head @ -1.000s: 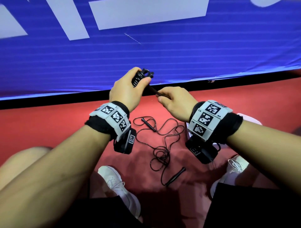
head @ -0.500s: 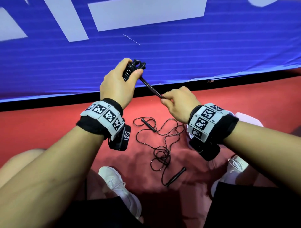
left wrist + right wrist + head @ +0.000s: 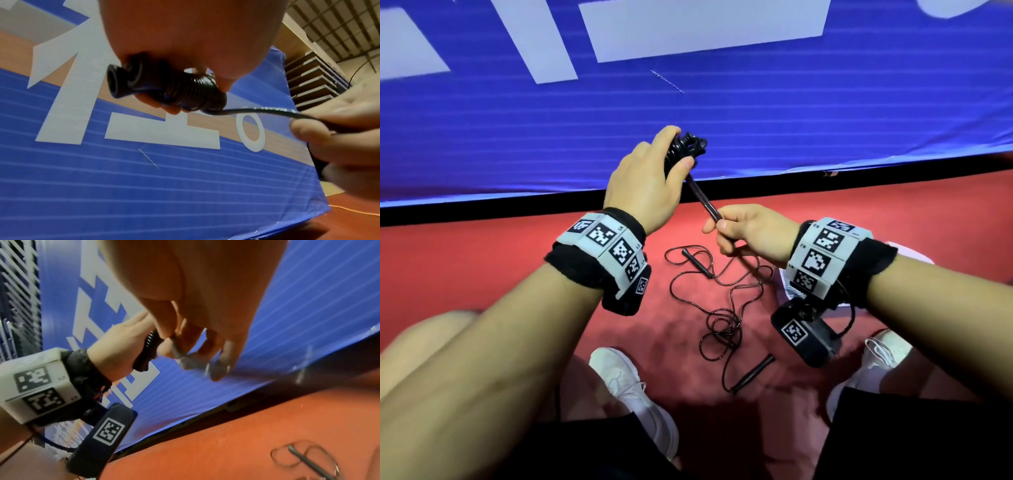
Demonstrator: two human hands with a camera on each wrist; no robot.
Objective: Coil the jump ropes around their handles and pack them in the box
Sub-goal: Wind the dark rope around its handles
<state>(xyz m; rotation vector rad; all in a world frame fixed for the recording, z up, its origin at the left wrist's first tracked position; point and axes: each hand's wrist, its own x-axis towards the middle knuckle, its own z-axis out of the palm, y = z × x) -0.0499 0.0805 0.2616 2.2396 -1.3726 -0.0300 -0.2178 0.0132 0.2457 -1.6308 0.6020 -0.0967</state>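
Nearest the person, between the white shoes (image 3: 633, 394), a second jump rope (image 3: 722, 308) lay loose on the red floor (image 3: 482, 267), its two black handles well apart and its cord in a tangle. It lay as it had a second before, untouched, so that coil was all yet to do.

Above it, the right hand (image 3: 753, 233) had its grip closed in a pinch on the free rope (image 3: 265, 111), thumb and forefinger clamped on the cord. Since half a second before, this hand had dropped a little and drawn nearer the person, pulling the length taut and slanted up to the left.

Farther out, the left hand (image 3: 643, 181) held a tight grip round the coiled handles (image 3: 179, 89), fingers curled about the bundle with many neat turns already stacked on it. That hand had risen and rolled over since a second before, which probably laid on part of another wrap. Only a short run of cord stood between the hands, so this first rope seemed near done, with the tail probably to tuck.

Beyond stood the blue banner (image 3: 722, 113). No box showed in any view.
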